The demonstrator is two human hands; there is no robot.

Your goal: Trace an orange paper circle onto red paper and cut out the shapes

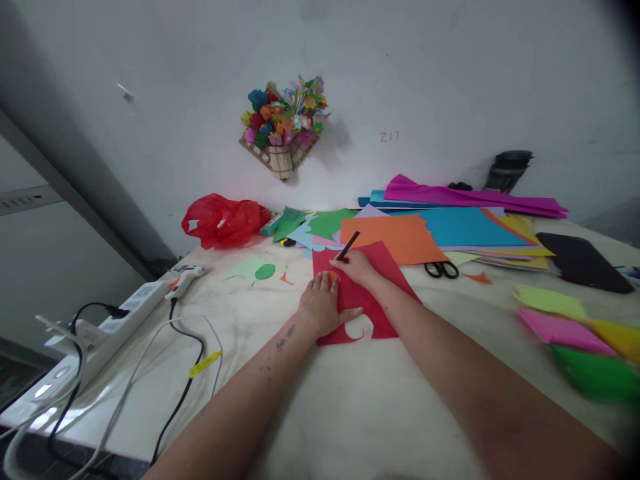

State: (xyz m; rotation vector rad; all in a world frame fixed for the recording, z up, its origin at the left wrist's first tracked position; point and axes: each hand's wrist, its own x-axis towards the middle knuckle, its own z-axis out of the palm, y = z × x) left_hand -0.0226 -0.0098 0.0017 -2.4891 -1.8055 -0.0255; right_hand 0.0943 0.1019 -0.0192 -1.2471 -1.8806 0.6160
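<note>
A red paper sheet (376, 293) lies flat on the table in front of me, with a cut-out notch at its near edge. My left hand (323, 305) rests palm down on the sheet's left part, fingers spread, pressing a small orange piece (333, 275) against it. My right hand (357, 267) is closed around a black pen (349, 245), its tip down on the red sheet beside the orange piece.
Black scissors (442, 269) lie right of the red sheet. A stack of coloured paper (450, 230) fills the back. A red plastic bag (225, 220), power strip (127, 313) and cables sit left. Loose yellow, pink and green sheets (575, 333) and a black phone (583, 261) lie right.
</note>
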